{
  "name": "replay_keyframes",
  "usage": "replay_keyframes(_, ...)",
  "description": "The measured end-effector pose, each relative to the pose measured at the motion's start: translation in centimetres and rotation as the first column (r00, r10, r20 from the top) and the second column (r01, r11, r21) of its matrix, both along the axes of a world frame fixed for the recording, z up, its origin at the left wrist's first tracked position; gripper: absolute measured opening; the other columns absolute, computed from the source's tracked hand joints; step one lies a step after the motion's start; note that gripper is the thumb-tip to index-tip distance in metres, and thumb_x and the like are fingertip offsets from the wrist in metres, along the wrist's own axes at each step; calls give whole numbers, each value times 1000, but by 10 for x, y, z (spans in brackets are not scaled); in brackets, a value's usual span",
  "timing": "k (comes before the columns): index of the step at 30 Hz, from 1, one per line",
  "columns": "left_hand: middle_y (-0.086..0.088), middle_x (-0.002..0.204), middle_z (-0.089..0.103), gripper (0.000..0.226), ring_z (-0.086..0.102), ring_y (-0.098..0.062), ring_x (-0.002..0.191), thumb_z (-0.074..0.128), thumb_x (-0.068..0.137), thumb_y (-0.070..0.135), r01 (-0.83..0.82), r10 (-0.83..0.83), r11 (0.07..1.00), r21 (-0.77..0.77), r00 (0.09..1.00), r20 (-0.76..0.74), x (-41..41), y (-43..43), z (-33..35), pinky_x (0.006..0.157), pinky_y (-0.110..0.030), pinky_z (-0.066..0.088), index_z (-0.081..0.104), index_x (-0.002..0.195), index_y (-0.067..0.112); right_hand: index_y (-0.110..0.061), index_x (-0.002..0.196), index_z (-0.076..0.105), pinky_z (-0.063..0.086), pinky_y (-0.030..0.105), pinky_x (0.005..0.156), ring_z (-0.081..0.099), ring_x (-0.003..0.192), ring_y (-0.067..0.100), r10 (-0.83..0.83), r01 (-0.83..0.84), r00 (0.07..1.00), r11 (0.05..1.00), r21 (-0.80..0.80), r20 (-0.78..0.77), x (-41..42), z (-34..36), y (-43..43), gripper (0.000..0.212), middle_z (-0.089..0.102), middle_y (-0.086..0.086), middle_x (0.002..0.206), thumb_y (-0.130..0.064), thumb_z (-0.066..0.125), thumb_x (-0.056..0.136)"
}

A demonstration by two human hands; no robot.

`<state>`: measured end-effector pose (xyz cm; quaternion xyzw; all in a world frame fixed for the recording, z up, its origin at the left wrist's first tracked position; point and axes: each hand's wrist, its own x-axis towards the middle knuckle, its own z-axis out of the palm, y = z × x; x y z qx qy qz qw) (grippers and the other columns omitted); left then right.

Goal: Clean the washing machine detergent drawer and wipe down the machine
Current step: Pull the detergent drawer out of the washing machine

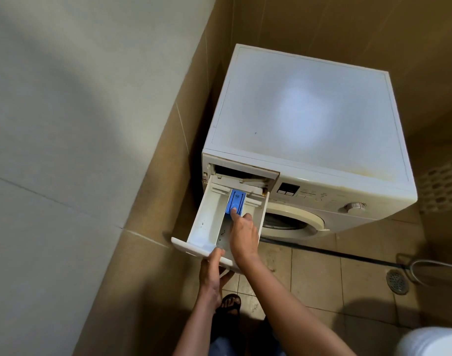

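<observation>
White detergent drawer (pulled out) is grasped by fingers of the left hand. Its blue insert is pressed by one straight finger of the right hand.

The fingers of the left hand are hidden beneath the front of the drawer. The control panel markings are too small to be read. At five o'clock, a white object is cut off by the edge.

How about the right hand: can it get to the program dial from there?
Probably yes. The right hand presses the blue insert in the pulled-out drawer; the dial sits on the front panel further right, with nothing between them. It would only have to leave the insert.
</observation>
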<state>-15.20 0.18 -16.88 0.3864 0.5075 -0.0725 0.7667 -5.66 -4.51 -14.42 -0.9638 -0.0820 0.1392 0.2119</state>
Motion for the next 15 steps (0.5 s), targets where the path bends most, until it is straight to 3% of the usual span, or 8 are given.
replay_keyframes(4, -18, 125, 54, 44, 57, -32, 112, 62, 86, 38, 37, -37, 999, -9, 999, 16, 1, -2, 13, 75, -39, 59, 55, 122, 14, -18, 136, 41, 54, 31, 73, 54, 78, 19, -13, 13, 1000, 1000, -10, 21, 0, 16, -8, 47, 53, 10, 99, 3, 44, 94)
replay_keyframes(7, -20, 124, 55, 48, 57, -33, 112, 63, 87, 32, 44, -44, 999, -13, 999, 9, 3, -3, 28, 82, -42, 57, 51, 128, 11, -18, 131, 44, 53, 32, 68, 54, 74, 20, -18, 18, 999, 1000, -17, 42, 2, 29, -16, 40, 54, 8, 93, -2, 45, 94)
replay_keyframes(15, -18, 103, 65, 43, 63, -26, 93, 62, 87, 27, 147, -147, 989, 10, 987, 61, 10, -11, 67, 69, -36, 56, 53, 123, 5, -21, 123, 57, 50, 32, 63, 59, 78, 22, 2, -1, 998, 1000, -22, 64, 14, 72, -51, 29, 66, 6, 98, -23, 42, 98)
